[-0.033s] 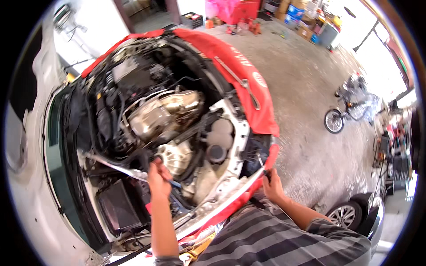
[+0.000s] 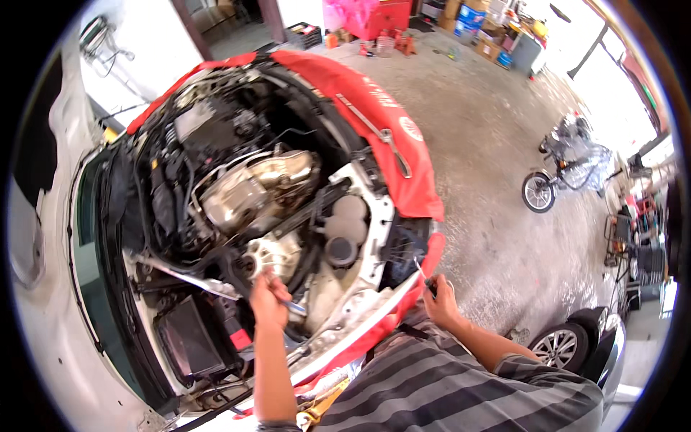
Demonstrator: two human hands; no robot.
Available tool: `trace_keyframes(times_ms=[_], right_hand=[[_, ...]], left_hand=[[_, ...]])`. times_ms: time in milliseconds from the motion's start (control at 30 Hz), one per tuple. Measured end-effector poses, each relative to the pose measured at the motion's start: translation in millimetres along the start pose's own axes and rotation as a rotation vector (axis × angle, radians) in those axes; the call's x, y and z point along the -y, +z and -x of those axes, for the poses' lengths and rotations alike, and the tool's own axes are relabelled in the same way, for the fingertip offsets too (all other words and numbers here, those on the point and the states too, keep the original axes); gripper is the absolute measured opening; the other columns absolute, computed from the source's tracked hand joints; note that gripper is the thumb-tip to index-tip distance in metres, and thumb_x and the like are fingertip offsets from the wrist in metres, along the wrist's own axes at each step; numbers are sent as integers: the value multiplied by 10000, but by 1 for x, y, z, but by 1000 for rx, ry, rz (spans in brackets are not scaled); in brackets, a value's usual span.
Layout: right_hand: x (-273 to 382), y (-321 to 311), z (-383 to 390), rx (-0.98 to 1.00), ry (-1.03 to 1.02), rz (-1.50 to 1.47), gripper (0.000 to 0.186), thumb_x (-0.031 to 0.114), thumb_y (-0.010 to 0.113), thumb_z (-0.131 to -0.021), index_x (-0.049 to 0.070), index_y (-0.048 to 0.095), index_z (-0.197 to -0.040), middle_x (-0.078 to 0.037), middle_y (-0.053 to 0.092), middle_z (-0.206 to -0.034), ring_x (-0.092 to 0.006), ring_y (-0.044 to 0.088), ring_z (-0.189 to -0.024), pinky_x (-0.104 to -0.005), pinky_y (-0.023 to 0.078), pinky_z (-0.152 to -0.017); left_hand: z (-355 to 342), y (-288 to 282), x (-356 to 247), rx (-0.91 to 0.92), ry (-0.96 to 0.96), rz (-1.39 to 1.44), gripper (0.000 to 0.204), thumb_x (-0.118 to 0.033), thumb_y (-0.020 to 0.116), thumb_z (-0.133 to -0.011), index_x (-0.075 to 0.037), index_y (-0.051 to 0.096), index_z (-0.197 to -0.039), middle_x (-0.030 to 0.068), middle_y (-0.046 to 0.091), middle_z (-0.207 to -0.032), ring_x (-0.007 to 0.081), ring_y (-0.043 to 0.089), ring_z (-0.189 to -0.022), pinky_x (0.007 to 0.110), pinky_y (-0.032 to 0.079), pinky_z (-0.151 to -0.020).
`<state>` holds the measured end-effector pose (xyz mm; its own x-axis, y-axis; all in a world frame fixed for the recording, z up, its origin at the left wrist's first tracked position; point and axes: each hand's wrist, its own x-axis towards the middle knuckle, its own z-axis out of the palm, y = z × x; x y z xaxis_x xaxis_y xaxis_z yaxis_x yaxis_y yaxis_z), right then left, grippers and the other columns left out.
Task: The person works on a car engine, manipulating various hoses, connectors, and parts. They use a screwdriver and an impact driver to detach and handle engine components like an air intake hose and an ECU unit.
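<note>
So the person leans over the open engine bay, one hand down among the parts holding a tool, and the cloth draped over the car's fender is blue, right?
Not quite: the head view shows the fender cover is red, not blue. The rest holds: the left hand is down in the open engine bay holding a slim metal tool.

This is a car repair garage. A white car (image 2: pixel 43 338) stands near on the left with its engine bay (image 2: pixel 245 194) open and a red fender cover (image 2: pixel 403 165) draped over its edge. Beyond lies a stained concrete floor (image 2: pixel 489 144), with red tool chests (image 2: pixel 374 18) and stacked boxes (image 2: pixel 489 29) at the far side and a small motorbike (image 2: pixel 561 173) to the right.
</note>
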<state>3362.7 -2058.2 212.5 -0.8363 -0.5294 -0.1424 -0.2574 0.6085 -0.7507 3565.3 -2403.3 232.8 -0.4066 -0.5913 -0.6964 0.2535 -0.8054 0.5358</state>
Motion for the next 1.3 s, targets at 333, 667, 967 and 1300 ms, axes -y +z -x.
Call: trace_keyframes(times_ms=[333,667,967,1300], right_hand=[[-303,-212,-58,385,247,316,428,437,584,-908,22,662,-834,-214,667,-800,-425,644,-791,-501,486,-689],[-356,-338,-163,449,320,-44,334,314,561,-970,20,681,-868,-92,648,-689,-175,628,-677,-359,479,-616],[-252,-341,-415,520,197,-679,385,123,471,-1007,94,418,-1388,-8,552,-729,-109,519,-605,-276,441,-541],[-183,-337,-715,632,-204,-137,397,138,517,-966,78,432,-1349,-70,601,-780,-168,594,-639,-300,463,-559]], left_hand=[[-36,138,303,-213,-15,33,102,-167,510,-951,-77,548,-981,31,496,-674,116,407,-506,263,357,-446],[-53,382,406,-140,-139,-456,372,-482,428,-1021,-129,536,-978,-2,480,-679,71,336,-473,237,283,-412],[-117,625,529,282,206,-741,497,-433,367,-1046,-17,633,-1101,91,665,-904,188,665,-800,310,529,-709],[-317,775,418,478,309,-508,412,-344,417,-1051,-6,649,-1005,62,658,-947,135,594,-882,296,476,-827]])
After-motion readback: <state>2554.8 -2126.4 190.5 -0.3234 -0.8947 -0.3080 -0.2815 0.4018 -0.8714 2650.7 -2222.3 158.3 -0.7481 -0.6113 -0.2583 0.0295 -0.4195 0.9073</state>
